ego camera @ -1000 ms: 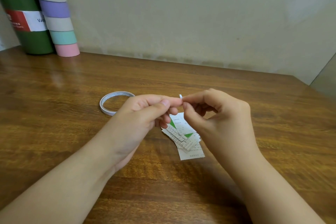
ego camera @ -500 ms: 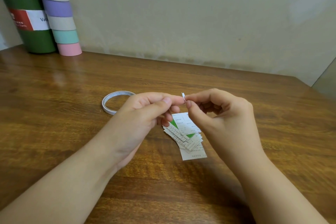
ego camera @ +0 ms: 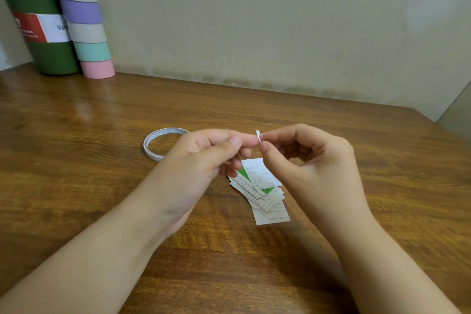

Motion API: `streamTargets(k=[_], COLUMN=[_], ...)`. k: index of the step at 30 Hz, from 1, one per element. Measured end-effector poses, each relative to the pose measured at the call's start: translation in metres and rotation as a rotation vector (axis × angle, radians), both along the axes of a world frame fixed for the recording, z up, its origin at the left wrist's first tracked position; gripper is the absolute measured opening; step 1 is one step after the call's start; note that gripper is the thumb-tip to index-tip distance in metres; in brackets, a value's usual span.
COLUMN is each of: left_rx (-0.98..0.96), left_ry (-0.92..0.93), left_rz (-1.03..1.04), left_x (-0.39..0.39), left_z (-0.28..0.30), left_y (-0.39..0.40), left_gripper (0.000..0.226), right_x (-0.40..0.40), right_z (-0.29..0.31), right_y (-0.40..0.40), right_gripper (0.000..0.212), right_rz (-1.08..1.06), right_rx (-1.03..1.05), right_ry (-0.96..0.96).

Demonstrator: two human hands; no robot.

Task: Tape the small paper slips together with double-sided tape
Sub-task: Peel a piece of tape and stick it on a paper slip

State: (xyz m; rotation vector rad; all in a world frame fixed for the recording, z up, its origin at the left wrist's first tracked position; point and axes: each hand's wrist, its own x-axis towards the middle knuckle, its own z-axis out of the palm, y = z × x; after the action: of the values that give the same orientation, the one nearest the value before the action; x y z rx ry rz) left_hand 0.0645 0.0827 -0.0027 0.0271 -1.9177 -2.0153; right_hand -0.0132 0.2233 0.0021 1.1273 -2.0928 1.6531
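A small white piece of tape (ego camera: 258, 136) is pinched between the fingertips of my left hand (ego camera: 204, 160) and my right hand (ego camera: 311, 160), held above the table. Right below the hands lies a fanned pile of small printed paper slips (ego camera: 262, 194), white with green patches, partly hidden by my fingers. A thin white roll of double-sided tape (ego camera: 155, 145) lies flat on the wood to the left of my left hand.
The wooden table (ego camera: 76, 186) runs to a wall at the back, and its right corner shows at the far right. A dark green bottle (ego camera: 38, 33) and a pastel striped tube (ego camera: 84, 20) stand at the back left.
Both hands stay together on the tape piece with almost no movement. The view has shifted slightly.
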Motion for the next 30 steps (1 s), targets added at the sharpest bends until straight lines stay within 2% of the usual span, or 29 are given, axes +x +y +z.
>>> streamTargets(k=[7,15,19,24,30], left_rx=[-0.080,-0.163,-0.151,-0.091,-0.041], left_ry=[0.003,0.031,0.035,0.026,0.021], left_rz=[0.025,0.035,0.025,0.017,0.023], left_x=[-0.0011,-0.0016,-0.0016,-0.0008,0.0001], left_z=[-0.0019,-0.0023,-0.0021,-0.0013,0.0012], left_y=[-0.0002,0.0024,0.0018,0.0008,0.0001], left_gripper=[0.029,0.028,0.029,0.029,0.020], right_x=[0.0004,0.0006,0.0005,0.0006,0.0012], right_z=[-0.0007,-0.0024,-0.0018,-0.0001,0.0016], right_y=[-0.0005,-0.0024,-0.0012,-0.0008,-0.0006], right_gripper=[0.011,0.004,0.008,0.014,0.016], right_rz=[-0.040,-0.143,-0.123,-0.046,-0.002], right_rx=[0.015,0.042,0.041,0.017,-0.001], right_ry=[0.044,0.188,0.125,-0.043,-0.084])
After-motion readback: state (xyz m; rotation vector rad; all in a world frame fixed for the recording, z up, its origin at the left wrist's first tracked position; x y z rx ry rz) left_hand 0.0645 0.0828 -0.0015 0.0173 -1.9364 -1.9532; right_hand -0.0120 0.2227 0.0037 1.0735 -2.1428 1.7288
